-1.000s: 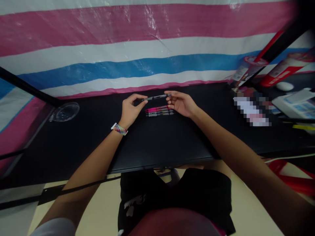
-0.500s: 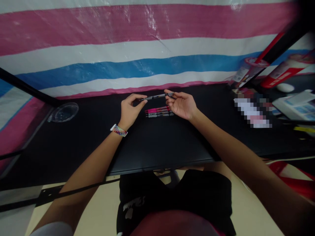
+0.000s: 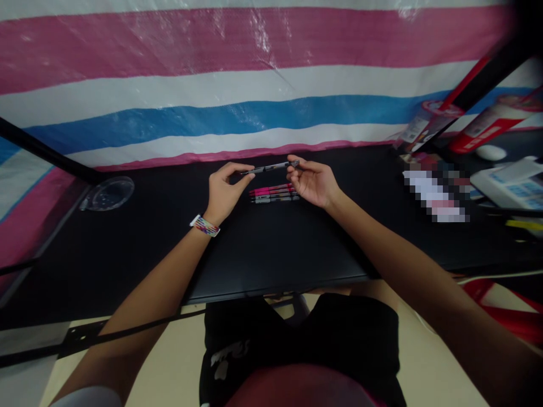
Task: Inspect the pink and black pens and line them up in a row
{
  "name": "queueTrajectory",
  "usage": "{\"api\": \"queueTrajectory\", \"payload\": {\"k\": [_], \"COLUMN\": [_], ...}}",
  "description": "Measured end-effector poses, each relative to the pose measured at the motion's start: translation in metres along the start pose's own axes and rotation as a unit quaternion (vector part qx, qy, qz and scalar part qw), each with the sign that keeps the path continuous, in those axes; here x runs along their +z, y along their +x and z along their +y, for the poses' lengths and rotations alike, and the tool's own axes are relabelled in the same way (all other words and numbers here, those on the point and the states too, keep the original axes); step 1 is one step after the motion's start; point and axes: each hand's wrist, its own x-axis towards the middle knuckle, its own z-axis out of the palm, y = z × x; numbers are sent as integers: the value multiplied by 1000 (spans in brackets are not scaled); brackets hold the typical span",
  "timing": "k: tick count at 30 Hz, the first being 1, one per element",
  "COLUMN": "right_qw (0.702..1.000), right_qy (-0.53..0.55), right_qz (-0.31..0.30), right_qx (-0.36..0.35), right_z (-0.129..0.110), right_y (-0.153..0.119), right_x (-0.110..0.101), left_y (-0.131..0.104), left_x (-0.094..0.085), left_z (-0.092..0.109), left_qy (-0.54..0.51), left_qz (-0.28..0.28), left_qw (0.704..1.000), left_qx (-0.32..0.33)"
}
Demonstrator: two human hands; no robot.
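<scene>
While left hand (image 3: 224, 191) pinches, pen (image 3: 272, 167) touches right hand (image 3: 314, 183).

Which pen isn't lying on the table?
The grey pen held up between the left hand and right hand; the other pens, pink and grey, lie together on the table.

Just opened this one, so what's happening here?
A person is holding a slim pen sideways over a black table. The left hand pinches one end between thumb and finger, while the fingers of the right hand are at the other end. Just below it in the view, a small group of pink and grey pens lies side by side on the table. A clear round container sits off to the left.
</scene>
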Motion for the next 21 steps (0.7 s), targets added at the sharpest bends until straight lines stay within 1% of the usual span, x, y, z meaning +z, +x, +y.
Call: {"api": "queueTrajectory", "payload": {"k": [3,8,13,15,18,21], "right_qw": [1000,1000,999,999,1000,991], "right_qy": [7,-17,28,29,-10,-117], "right_qz": [8,17,26,25,18,18], "right_qx": [6,5,2,2,-14,-61], "right_z": [-1,-5,-1,-1,-2,-3], "right_y": [-1,-3,0,0,-1,0], "right_x": [1,4,4,4,4,-1], "left_y": [0,0,0,0,0,0], "left_x": [0,0,1,1,0,0], "left_z": [1,4,4,4,4,3], "left_qy": [8,11,28,28,25,15], "left_qz": [-2,-2,-7,-8,-4,-5], "left_qw": [1000,1000,999,999,999,1000], "left_qx": [-5,-8,-15,-17,-20,-19]}}
